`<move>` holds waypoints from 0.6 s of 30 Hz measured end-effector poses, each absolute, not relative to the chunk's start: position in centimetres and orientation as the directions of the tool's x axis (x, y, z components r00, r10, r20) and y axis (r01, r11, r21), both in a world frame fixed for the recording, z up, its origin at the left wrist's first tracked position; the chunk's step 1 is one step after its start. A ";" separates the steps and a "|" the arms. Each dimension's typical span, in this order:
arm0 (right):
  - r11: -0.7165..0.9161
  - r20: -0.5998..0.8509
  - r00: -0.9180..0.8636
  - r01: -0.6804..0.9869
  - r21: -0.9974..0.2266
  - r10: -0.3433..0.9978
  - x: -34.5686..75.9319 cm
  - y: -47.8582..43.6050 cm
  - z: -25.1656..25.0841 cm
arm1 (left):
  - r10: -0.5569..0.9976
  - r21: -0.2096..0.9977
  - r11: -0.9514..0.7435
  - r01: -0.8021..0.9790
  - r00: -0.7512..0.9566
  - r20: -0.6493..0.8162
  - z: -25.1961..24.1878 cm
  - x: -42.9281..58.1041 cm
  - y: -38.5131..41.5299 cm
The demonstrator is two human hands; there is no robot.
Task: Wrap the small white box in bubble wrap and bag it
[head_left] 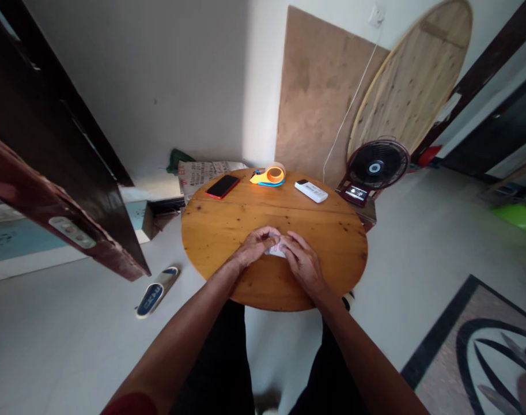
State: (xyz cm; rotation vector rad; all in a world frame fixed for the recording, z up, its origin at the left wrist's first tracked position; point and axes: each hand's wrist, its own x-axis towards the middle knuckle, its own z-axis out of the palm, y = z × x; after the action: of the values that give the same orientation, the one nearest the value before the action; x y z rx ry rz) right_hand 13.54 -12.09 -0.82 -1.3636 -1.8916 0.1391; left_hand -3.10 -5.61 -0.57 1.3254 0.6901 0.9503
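Both my hands rest together on the round wooden table (228, 230), near its front half. My left hand (257, 245) has its fingers curled onto a small pale, pinkish folded piece (275, 251), perhaps paper or a packet. My right hand (303, 262) lies over the same piece from the right, fingers pressed on it. Most of the piece is hidden under my fingers, so I cannot name it surely.
At the table's far edge lie a red phone (222, 186), an orange and blue tape dispenser (269, 176) and a white remote (311, 191). A dark fan (376, 167) stands behind the table. A slipper (156, 291) lies on the floor at left, a dark door (72, 173) beside it.
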 end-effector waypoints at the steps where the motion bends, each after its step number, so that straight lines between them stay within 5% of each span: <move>1: 0.425 0.527 -0.127 0.758 -0.495 0.840 13.6 -12.2 -1.0 | 0.877 0.985 -0.014 -0.169 0.471 0.093 -0.6 -3.1 -5.6; 18: 0.476 0.486 -0.260 0.784 -0.399 0.835 14.4 -13.8 -0.8 | 0.880 0.988 0.008 -0.157 0.471 0.068 -0.5 -3.1 -5.7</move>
State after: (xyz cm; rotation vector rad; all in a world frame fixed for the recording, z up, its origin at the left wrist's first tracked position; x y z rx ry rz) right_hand 14.38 -13.80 -0.80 -1.3341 -2.0725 0.1007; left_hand -3.08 -5.71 -0.47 1.3130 0.7178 0.9300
